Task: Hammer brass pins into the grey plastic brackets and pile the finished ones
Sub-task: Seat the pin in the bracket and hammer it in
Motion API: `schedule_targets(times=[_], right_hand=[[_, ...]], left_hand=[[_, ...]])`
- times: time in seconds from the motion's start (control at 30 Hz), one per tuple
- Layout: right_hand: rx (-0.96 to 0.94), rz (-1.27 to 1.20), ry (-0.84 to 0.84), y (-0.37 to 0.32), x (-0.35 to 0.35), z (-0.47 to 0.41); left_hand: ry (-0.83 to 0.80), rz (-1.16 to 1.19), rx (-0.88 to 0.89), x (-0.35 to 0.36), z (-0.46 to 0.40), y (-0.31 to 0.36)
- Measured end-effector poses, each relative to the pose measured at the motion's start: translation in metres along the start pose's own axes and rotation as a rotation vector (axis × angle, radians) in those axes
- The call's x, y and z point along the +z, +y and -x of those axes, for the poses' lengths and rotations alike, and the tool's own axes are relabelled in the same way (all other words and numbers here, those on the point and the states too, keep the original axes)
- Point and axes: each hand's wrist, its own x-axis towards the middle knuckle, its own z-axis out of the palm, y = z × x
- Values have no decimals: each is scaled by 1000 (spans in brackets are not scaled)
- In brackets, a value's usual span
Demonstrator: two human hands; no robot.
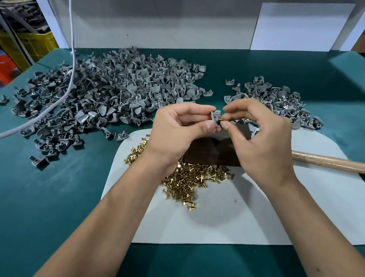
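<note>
My left hand (179,128) pinches one grey plastic bracket (215,115) between thumb and fingers, held above the table. My right hand (258,136) pinches a small brass pin (222,122) at the bracket's side. Below my hands lies a heap of brass pins (185,180) on a white mat (260,206). A dark block (212,151) sits on the mat, partly hidden by my hands. A large pile of grey brackets (103,100) spreads at the left. A smaller pile of brackets with brass showing (281,102) lies at the back right.
A wooden hammer handle (340,164) lies across the mat to the right; its head is hidden behind my right hand. A grey cable (70,58) hangs over the left pile. The green table top (39,212) meets a white back panel (300,28).
</note>
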Motion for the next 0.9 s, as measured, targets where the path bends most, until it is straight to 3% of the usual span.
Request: schedule_targets(times=[0.37, 0.63, 0.9], right_hand=[[-134, 130, 12, 5, 1, -2], [-66, 119, 8, 2, 3, -1], [-17, 111, -2, 0, 5, -1]], left_hand=[[-13, 43, -65, -2, 1, 6], [34, -269, 167, 8, 2, 2], [71, -186, 137, 9, 2, -2]])
